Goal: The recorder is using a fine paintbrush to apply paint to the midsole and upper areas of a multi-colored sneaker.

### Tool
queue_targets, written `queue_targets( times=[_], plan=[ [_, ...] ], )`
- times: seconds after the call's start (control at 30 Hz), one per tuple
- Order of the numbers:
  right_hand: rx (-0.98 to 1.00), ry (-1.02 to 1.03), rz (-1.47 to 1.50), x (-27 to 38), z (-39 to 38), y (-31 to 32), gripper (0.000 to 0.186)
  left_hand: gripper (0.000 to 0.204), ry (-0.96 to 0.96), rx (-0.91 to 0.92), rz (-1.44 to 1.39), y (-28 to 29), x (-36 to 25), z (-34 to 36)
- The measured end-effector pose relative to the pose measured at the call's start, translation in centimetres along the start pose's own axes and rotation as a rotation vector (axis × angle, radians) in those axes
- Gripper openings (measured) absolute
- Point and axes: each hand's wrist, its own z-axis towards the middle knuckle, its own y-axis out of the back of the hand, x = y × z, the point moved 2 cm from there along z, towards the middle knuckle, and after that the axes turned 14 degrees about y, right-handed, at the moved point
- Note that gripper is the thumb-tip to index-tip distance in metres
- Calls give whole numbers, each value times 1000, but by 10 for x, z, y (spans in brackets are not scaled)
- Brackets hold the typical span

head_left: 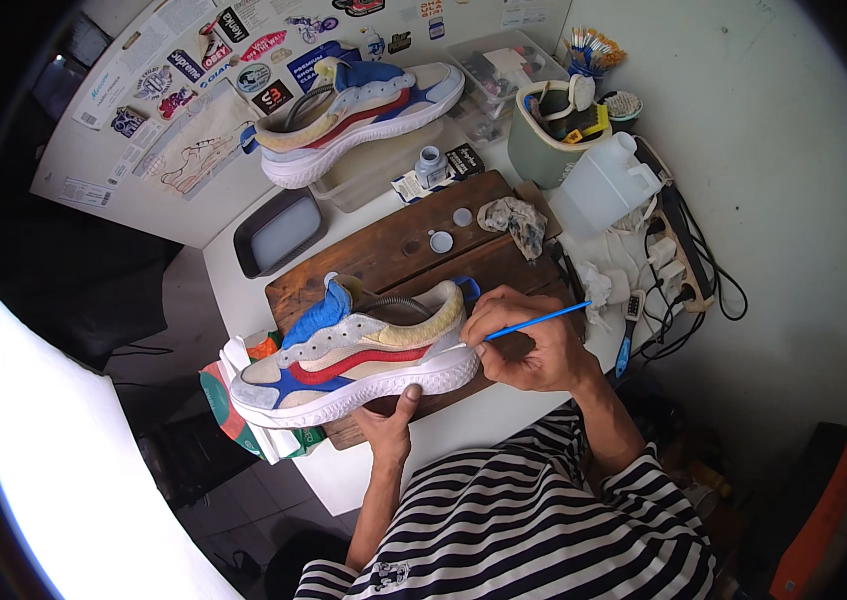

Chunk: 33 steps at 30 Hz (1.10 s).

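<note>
My left hand (390,425) grips a sneaker (363,355) from below, its thumb against the thick white sole. The shoe has beige, grey and blue panels, a wavy red side stripe and a blue tongue; a coiled spring shows in its opening. Pinched in the fingers of my right hand (533,345) is a slim blue paintbrush (543,321). Its tip end points at the grey heel panel; whether it touches cannot be made out. Beneath the shoe lies a dark wooden board (383,250).
A matching sneaker (363,115) rests on a clear plastic box (373,170) at the back. An open paint jar (431,168), a white cap (440,241) and a stained rag (513,225) are beyond the board. At right stand a white jug (603,185), a brush bin (533,145) and a power strip (678,250).
</note>
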Motion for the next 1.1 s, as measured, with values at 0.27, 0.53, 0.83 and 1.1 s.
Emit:
queue_targets(
  times=[0.27, 0.53, 0.83, 1.1],
  plan=[
    [-100, -47, -118, -1, -20, 0, 19, 79, -40, -5, -71, 1, 5, 2],
    [-260, -28, -85, 8, -34, -23, 14, 82, -21, 28, -56, 3, 7, 2],
    [-392, -127, -18, -11, -55, -11, 11, 88, -4, 7, -74, -2, 0, -1],
    [-363, -93, 16, 2, -46, -27, 12, 89, 5, 18, -53, 1, 2, 0]
  ],
)
